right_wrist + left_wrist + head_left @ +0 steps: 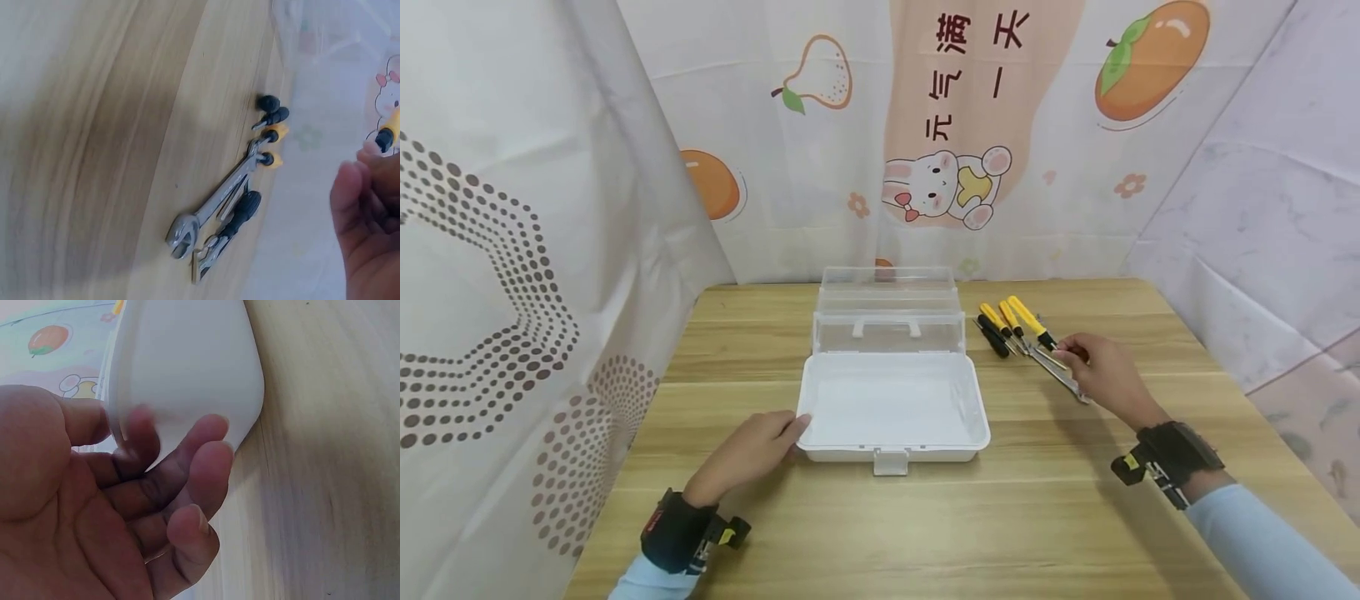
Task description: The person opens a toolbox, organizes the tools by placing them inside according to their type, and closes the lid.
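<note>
A white plastic storage box (891,400) stands on the table, its clear lid (887,321) raised at the back. My left hand (752,450) pinches the box's near left rim between thumb and index finger; the other fingers (209,475) are bent below the box wall. Right of the box, my right hand (1105,375) pinches a yellow-and-black screwdriver (1030,321) near its shaft, its handle pointing up and away. Under that hand lie a metal wrench (215,200), yellow-handled screwdrivers (996,318), black-handled screwdrivers (994,335) and a black-handled metal tool (231,228) of unclear kind.
The wooden table (880,533) reaches back to a printed curtain (820,192). More fabric hangs at the left and right sides. A clear latch (891,462) hangs from the box's front.
</note>
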Demonstrator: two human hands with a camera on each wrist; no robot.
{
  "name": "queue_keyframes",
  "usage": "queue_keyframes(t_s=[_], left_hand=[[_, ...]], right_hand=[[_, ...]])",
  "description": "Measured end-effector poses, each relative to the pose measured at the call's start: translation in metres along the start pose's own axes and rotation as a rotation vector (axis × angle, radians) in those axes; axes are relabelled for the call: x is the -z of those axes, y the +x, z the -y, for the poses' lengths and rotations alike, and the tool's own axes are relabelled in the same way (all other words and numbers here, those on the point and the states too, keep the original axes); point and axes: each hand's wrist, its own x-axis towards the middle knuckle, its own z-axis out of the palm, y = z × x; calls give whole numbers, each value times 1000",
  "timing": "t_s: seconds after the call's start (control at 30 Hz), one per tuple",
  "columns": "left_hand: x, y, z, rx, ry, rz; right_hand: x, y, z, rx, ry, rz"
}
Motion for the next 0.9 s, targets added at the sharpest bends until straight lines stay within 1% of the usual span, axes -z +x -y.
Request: queue_keyframes(t_s=[0.17, 0.27, 0.4, 0.57, 0.67, 0.8, 0.9], left_hand=[[2, -2, -2, -4, 11, 4], [2, -2, -2, -9, 14, 15], [0, -3, 1, -19, 6, 31], [-1, -2, 2, -47, -22, 64], [0, -3, 2, -56, -44, 80], [3, -4, 2, -60, -52, 89], [4, -4, 2, -66, -45, 92]], right_hand=[[0, -2, 8, 52, -35, -88], [2, -3, 12, 60, -22, -93], [2, -2, 16, 77, 1, -71], [0, -1, 18, 119, -4, -107], [-1, -1, 21, 161, -15, -138], [-2, -1, 26, 200, -9, -150], [-2, -2, 31, 211, 13, -152]])
